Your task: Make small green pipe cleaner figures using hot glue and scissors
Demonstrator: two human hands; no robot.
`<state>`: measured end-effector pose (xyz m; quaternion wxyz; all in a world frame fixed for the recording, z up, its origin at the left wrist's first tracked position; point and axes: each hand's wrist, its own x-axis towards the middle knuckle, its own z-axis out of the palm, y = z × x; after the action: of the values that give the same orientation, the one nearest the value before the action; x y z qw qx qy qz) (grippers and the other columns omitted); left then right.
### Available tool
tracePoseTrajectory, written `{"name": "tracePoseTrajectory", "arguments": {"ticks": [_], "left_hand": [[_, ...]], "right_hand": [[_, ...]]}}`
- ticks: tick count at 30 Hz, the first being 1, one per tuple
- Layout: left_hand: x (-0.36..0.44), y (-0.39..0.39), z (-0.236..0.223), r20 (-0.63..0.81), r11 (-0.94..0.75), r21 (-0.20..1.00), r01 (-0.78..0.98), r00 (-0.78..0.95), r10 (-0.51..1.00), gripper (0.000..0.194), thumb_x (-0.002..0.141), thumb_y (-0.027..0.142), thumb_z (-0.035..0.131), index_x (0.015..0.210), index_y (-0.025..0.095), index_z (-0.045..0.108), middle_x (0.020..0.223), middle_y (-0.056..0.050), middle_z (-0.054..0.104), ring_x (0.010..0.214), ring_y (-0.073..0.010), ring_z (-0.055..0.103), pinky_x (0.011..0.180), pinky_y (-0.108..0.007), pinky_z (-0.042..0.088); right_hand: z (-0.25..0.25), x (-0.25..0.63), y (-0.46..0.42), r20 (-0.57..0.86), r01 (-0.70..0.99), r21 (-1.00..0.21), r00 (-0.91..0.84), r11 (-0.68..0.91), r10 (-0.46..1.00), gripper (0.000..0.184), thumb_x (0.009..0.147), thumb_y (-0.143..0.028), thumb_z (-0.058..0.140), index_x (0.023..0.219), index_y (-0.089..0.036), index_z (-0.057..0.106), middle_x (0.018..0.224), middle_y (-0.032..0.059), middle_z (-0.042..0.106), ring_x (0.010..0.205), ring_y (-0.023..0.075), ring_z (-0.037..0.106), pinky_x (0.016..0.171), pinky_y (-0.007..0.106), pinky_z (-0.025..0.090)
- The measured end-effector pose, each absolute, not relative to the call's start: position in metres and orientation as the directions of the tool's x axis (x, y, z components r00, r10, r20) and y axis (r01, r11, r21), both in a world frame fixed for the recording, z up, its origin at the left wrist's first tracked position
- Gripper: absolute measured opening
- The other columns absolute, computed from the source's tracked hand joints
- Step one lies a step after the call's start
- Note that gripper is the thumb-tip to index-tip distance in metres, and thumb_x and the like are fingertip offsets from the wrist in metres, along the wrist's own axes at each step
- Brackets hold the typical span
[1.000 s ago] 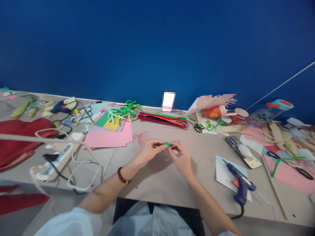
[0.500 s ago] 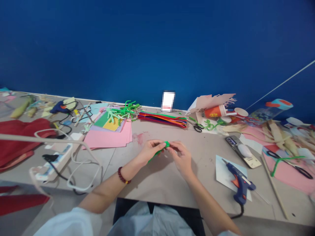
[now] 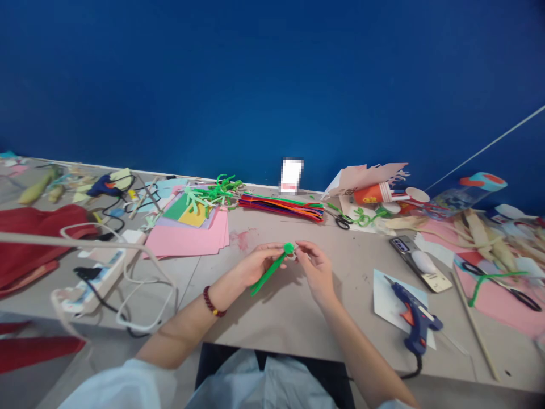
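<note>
A green pipe cleaner [image 3: 269, 273] runs from a small tight coil [image 3: 289, 248] down-left to a straight free end. My left hand [image 3: 259, 264] pinches it just below the coil, with the stem lying across the fingers. My right hand [image 3: 317, 270] is raised beside the coil, fingertips bunched right next to it, and I cannot tell whether they grip it. Both hands are over the bare tan tabletop [image 3: 276, 318]. My left wrist wears a dark red bead bracelet [image 3: 210, 301].
A blue glue gun [image 3: 413, 315] lies on white paper to the right. Ahead are a bundle of coloured pipe cleaners [image 3: 281, 208] and stacked pink paper [image 3: 183, 238]. A power strip [image 3: 96, 281] with white cables sits left, beside red cloth [image 3: 38, 238].
The green stem has come out from between my fingers and now shows at full length, pointing down-left. The coil stands clear at the top, and my right hand has parted slightly from it.
</note>
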<state>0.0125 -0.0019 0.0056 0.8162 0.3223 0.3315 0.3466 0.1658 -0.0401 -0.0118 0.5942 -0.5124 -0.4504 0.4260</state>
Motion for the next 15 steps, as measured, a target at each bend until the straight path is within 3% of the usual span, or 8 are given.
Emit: {"name": "tracePoseTrajectory", "arguments": {"ticks": [4, 9, 15], "left_hand": [[0.0128, -0.0007, 0.0053, -0.329, 0.561, 0.750, -0.351, 0.538, 0.776, 0.026, 0.063, 0.017, 0.073, 0.089, 0.014, 0.071, 0.086, -0.008, 0.070, 0.071, -0.0143, 0.062, 0.062, -0.023, 0.048], [0.0140, -0.0006, 0.0029, -0.304, 0.528, 0.766, -0.366, 0.517, 0.800, 0.031, 0.060, 0.017, 0.076, 0.091, 0.013, 0.069, 0.087, -0.007, 0.070, 0.068, -0.0113, 0.062, 0.067, -0.022, 0.047], [0.0173, -0.0043, 0.0008, -0.217, 0.392, 0.839, -0.378, 0.428, 0.877, 0.035, 0.057, 0.018, 0.079, 0.088, 0.016, 0.062, 0.077, -0.001, 0.065, 0.066, -0.0099, 0.059, 0.067, -0.023, 0.046]], "right_hand": [[-0.0115, 0.1671, -0.0404, 0.119, -0.030, -0.991, 0.251, 0.130, 0.961, 0.023, 0.079, -0.035, 0.058, 0.095, -0.019, 0.063, 0.092, 0.0064, 0.066, 0.065, 0.0129, 0.059, 0.068, 0.031, 0.053], [-0.0083, 0.1651, -0.0425, 0.218, 0.059, -0.976, 0.177, 0.210, 0.960, 0.025, 0.077, -0.031, 0.061, 0.100, -0.022, 0.066, 0.105, 0.0076, 0.063, 0.085, 0.0173, 0.061, 0.076, 0.033, 0.053], [-0.0100, 0.1659, -0.0431, 0.298, 0.176, -0.947, 0.177, 0.267, 0.938, 0.021, 0.079, -0.030, 0.061, 0.097, -0.024, 0.069, 0.093, 0.0065, 0.064, 0.079, 0.0168, 0.061, 0.073, 0.031, 0.052]]}}
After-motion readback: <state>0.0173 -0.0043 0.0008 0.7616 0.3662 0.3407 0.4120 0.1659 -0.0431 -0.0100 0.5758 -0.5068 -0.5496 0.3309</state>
